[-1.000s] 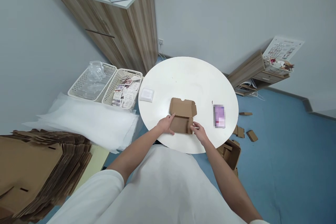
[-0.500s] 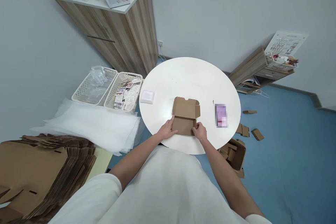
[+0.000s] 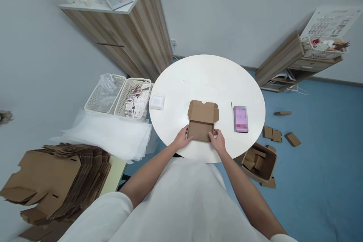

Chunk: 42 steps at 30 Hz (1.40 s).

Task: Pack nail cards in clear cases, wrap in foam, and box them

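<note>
A small brown cardboard box (image 3: 200,130) lies on the white oval table (image 3: 210,79), its lid folded back away from me and its inside bare. My left hand (image 3: 182,138) grips the box's left side near the front corner, thumb at the front edge. On the opposite side my right hand (image 3: 217,140) holds the right wall, with its thumb over the front corner and fingers outside. To the right of the box lies a purple packet (image 3: 241,119), blurred out. A small white stack (image 3: 157,102) sits at the table's left edge.
Left of the table are a basket of printed cards (image 3: 138,100), a basket of clear plastic bags (image 3: 105,94), white sheets (image 3: 107,134) and a stack of flat cardboard blanks (image 3: 53,181). On the floor at right stands a carton (image 3: 266,166) with small boxes around it.
My fingers have shifted to grip both sides of the box, the right hand moving from the inner corner to the outer wall. The view has tilted slightly.
</note>
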Available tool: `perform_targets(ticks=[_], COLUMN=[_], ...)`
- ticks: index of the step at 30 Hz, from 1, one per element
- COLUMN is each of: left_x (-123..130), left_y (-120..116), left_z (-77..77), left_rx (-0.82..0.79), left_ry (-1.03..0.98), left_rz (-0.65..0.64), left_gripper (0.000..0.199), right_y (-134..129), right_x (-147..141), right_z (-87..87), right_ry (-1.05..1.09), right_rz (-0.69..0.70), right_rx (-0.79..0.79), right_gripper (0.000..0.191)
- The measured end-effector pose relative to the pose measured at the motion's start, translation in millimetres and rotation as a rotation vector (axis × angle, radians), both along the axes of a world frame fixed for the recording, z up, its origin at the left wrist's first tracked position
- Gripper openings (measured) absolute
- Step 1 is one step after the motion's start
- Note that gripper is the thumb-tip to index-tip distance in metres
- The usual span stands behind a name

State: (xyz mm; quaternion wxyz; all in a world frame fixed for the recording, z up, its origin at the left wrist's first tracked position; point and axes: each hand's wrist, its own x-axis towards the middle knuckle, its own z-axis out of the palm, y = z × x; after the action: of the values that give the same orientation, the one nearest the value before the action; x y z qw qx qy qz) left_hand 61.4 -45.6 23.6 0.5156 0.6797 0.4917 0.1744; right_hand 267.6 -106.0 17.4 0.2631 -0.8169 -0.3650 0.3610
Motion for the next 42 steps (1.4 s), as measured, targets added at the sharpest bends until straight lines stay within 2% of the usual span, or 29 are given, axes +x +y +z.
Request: perform_targets(ticks=[7, 12, 14, 17, 19, 21, 23, 26, 31, 36, 39, 42], left_x=[5, -7, -17, -41, -63, -86, -105, -122, -127, -128, -129, -127], left_y=[0, 2, 9, 32, 53, 78, 101, 127, 145, 149, 150, 146], left_z=[-10.7, -15.3, -12.6, -4.8, 0.4, 3.1, 2.5, -2.5, -9.3, -18.0, -25.3, -30.4], left_rx=[-0.077, -0.085, -0.044, 0.077, 0.171, 0.234, 0.228, 0.135, -0.016, -0.042, -0.027, -0.111], left_ry=[0.070, 0.096, 0.092, 0.119, 0.152, 0.185, 0.223, 0.242, 0.246, 0.196, 0.148, 0.090], left_rz=[0.066, 0.076, 0.095, 0.213, 0.337, 0.444, 0.495, 0.505, 0.492, 0.558, 0.628, 0.688], left_gripper=[0.069, 0.069, 0.066, 0.060, 0.055, 0.054, 0.056, 0.062, 0.067, 0.053, 0.042, 0.035], right_y=[-2, -6, 0, 26, 53, 84, 116, 158, 202, 216, 212, 199], right_x=[12, -1, -16, -51, -80, -110, -137, -167, -201, -219, -219, -210], right_z=[-5.2, 10.8, 22.9, 42.1, 51.0, 53.3, 47.9, 29.4, -0.4, -11.3, -13.5, -13.8], right_ry=[0.023, -0.131, -0.153, -0.083, -0.019, 0.059, 0.169, 0.353, 0.516, 0.498, 0.337, 0.271], right_rz=[0.006, -0.082, -0.050, 0.122, 0.281, 0.357, 0.359, 0.281, 0.145, 0.128, 0.084, 0.057], right_rx=[0.118, 0.301, 0.402, 0.452, 0.384, 0.272, 0.184, 0.096, 0.063, 0.083, 0.045, -0.002], right_gripper=[0.053, 0.046, 0.038, 0.026, 0.020, 0.021, 0.026, 0.033, 0.045, 0.044, 0.033, 0.025])
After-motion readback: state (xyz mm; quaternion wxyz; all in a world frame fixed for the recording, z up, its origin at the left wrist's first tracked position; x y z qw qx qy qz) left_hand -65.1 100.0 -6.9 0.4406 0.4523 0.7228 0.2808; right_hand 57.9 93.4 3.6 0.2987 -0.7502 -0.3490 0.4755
